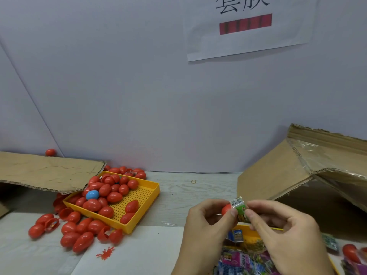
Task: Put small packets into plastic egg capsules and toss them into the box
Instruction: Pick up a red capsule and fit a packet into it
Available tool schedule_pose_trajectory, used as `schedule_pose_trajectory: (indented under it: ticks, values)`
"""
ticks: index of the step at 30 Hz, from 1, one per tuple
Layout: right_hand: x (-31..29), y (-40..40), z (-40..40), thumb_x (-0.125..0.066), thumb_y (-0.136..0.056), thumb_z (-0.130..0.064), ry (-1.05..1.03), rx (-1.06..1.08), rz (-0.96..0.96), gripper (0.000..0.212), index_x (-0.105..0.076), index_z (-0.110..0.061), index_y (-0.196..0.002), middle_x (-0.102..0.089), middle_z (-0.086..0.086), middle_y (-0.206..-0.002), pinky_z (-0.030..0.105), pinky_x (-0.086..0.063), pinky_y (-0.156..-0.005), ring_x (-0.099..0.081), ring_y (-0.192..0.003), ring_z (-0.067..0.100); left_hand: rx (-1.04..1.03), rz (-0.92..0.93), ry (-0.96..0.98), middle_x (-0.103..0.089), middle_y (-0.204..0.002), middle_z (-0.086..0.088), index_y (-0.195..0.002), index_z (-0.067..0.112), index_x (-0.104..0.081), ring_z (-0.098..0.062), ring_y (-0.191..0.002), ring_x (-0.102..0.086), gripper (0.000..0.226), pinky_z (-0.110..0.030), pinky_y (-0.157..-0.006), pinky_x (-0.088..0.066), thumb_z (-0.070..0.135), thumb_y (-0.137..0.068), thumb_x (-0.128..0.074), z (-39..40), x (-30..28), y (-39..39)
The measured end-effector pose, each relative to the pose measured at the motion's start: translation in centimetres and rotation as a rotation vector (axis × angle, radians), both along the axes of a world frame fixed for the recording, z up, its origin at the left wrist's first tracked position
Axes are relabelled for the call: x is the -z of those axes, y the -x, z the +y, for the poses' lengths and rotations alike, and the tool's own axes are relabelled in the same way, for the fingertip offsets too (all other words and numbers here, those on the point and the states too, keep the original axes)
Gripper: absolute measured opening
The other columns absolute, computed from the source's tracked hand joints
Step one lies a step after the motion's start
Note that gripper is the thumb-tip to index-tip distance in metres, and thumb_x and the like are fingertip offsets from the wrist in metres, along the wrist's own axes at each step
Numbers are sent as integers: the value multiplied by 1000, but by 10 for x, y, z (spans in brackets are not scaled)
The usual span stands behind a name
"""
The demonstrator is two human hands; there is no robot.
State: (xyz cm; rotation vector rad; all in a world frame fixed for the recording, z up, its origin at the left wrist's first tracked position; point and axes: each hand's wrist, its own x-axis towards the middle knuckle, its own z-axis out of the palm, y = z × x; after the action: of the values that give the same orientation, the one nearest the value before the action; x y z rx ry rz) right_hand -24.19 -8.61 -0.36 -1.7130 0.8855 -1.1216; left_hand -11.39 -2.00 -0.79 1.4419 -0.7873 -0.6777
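Left of the hands, a yellow tray holds red egg capsules and one blue egg. The left hand grips a red capsule; the right hand pinches a green packet at its mouth. Below them lies a heap of packets, print unreadable. A cardboard box gapes to their right.

The desk is pale wood-grain. A yellow tray lies on it, tilted, holding red egg capsules and one blue. Loose red egg capsules lie on the desk just left of and behind the tray. A small yellow ring lies right of the tray; a cardboard box stands farther right. A red splat-shaped toy lies in front of the tray.
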Motion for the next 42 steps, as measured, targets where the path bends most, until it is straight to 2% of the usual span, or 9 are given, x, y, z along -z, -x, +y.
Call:
schedule_pose_trajectory:
  ticks: [5, 11, 15, 19, 23, 31, 35, 38, 42]
  values:
    - [-4, 0, -4, -79, -72, -13, -130, -42, -18, 13, -75, -25, -72, -73, -2, -67, 19, -54, -55, -70, -65, 10, 0, -71, 17, -76, -93, 0, -93, 22, -75, -20, -89, -72, 13, -30, -79, -60, 17, -82, -78, 1, -1, 1]
    - [-8, 1, -7, -78, -72, -18, -263, -106, -75, 2, -76, -19, -73, -74, -1, -70, 22, -48, -63, -69, -66, 8, 35, -121, 35, -75, -92, 6, -92, 26, -75, -10, -89, -71, 16, -20, -73, -56, 20, -79, -81, 3, -5, 3]
    - [-10, 1, -7, -76, -57, -34, -321, -141, -116, 19, -78, -25, -74, -74, 1, -73, 23, -47, -62, -69, -65, 8, 48, -143, 43, -74, -90, 8, -90, 27, -75, -9, -87, -70, 17, -18, -71, -55, 19, -77, -82, 4, -7, 5]
    - [-9, 1, -9, -75, -53, -39, -347, -134, -123, 25, -77, -29, -76, -74, -1, -75, 23, -45, -59, -68, -67, 7, 56, -159, 35, -74, -89, 8, -89, 29, -76, -9, -87, -71, 21, -19, -71, -56, 16, -75, -84, 5, -7, 4]
    - [-11, 2, -8, -73, -57, -36, -334, -166, -144, 23, -76, -32, -79, -72, 0, -68, 18, -41, -54, -60, -52, -1, 48, -158, 16, -75, -90, 8, -90, 29, -75, -9, -86, -71, 27, -21, -71, -58, 14, -71, -87, 6, -7, 5]
    - [-9, 4, -11, -73, -58, -31, -340, -194, -146, 23, -77, -16, -75, -69, 2, -61, 10, -41, -43, -57, -46, -1, 63, -148, -11, -74, -87, 1, -85, 36, -73, -16, -81, -73, 30, -31, -72, -61, 20, -66, -90, 7, -6, 4]
    - [-9, 4, -10, -73, -59, -34, -325, -188, -130, 19, -77, -31, -77, -74, 1, -72, 21, -45, -56, -65, -59, 3, 71, -169, -6, -74, -88, 3, -87, 39, -72, -17, -83, -73, 33, -32, -73, -62, 19, -67, -89, 6, -4, 4]
    - [-10, 3, -10, -73, -58, -34, -313, -178, -128, 19, -77, -35, -77, -75, 0, -76, 25, -48, -63, -69, -69, 7, 79, -187, -7, -74, -88, 3, -88, 39, -71, -18, -83, -73, 34, -34, -73, -62, 19, -67, -89, 6, -4, 3]
    - [-9, 3, -9, -73, -59, -35, -280, -170, -113, 18, -76, -40, -76, -75, -4, -77, 24, -49, -67, -69, -75, 5, 74, -205, -1, -73, -89, 7, -89, 38, -71, -19, -87, -72, 34, -35, -74, -62, 19, -68, -89, 6, -3, 3]
